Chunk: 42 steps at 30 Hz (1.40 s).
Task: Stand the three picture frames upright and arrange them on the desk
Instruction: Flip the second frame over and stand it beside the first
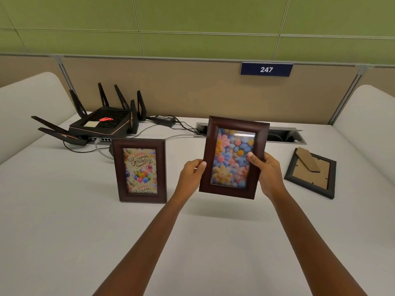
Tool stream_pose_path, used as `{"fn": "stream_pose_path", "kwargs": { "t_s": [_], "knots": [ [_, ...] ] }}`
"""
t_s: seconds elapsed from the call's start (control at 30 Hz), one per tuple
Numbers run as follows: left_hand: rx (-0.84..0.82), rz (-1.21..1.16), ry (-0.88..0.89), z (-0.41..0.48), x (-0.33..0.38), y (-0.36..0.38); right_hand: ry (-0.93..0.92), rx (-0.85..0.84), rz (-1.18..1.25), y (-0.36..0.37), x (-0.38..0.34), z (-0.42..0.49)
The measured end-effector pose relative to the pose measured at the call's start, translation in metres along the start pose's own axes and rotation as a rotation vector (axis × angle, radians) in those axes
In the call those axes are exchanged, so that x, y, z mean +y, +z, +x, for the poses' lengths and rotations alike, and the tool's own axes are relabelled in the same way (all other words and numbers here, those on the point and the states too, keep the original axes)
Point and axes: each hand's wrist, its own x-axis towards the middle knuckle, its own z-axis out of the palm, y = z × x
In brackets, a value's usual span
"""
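Both hands on the flower frame (234, 157). Left hand (191, 176) grips its left edge, thumb on the front and fingers curled behind. Right hand (267, 169) grips the right edge, thumb over the front onto the glass. The frame is held portrait, picture facing the camera, top tilted slightly right, in mid-desk between the other two frames. It looks clear of the desk (64, 210), going by the shadow below it, but I can't confirm the gap from this angle. Its back stand is hidden.

Birthday frame (140, 170) stands upright on the desk, left of the held one and near the left hand, not touching it. Dark brown wood, same as the flower frame.

Black frame (311, 174) lies face down on the right, cardboard back and stand up, rotated off square, apart from the right hand.

At the back left is a black router (102, 122) with its antennas up, and a power brick (164, 120) beside it. Cables run to the cable slot (286, 135) in the desk behind the held frame. A "247" plate (266, 69) sits on the partition.
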Motion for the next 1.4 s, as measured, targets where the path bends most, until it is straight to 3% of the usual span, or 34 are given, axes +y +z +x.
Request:
{"fn": "stream_pose_path", "kwargs": {
  "t_s": [0.23,0.5,0.63,0.8,1.07,1.4],
  "knots": [
    [0.085,-0.165,-0.046,-0.006,-0.003,0.003,0.076,-0.033,0.004,0.007,-0.002,-0.003],
    [0.169,-0.413,-0.216,-0.005,-0.009,0.003,0.036,-0.091,-0.205,0.017,-0.007,-0.007],
    [0.197,-0.462,-0.235,-0.002,-0.012,-0.001,0.155,-0.203,-0.196,0.019,0.0,-0.011],
    [0.198,-0.536,-0.253,-0.002,-0.017,-0.001,0.367,-0.319,0.022,0.022,0.015,-0.015],
    [0.175,-0.537,-0.268,-0.01,-0.034,0.0,0.424,-0.364,0.098,0.021,0.034,-0.009],
    [0.212,-0.413,-0.251,-0.004,-0.05,0.0,0.34,-0.432,0.106,0.03,0.053,-0.005]
  ]
}}
